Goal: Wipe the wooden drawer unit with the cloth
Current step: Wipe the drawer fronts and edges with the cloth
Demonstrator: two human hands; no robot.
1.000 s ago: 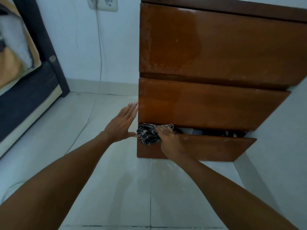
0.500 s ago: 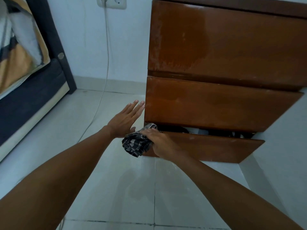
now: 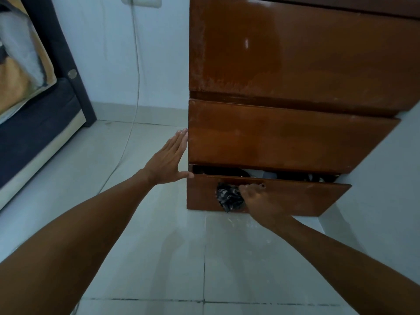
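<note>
Pale tiled floor (image 3: 159, 258), white wall; right hand (image 3: 261, 202) bunches cloth (image 3: 229, 197) against drawer unit (image 3: 284, 137), bottom front, probably pressed flat; left hand (image 3: 169, 160) spread on its left edge; cloth soft, light, grip wadded; varnish slick.

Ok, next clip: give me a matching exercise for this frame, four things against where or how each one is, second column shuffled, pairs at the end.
Things:
1. left hand
2. cloth
3. bottom drawer
4. white cable

States:
A. bunched in the right hand, pressed on a drawer front
B. hangs down the wall from the socket
C. flat and open, against the unit's left edge
D. pulled slightly out, items showing inside

Pairs: 1-C, 2-A, 3-D, 4-B
</note>
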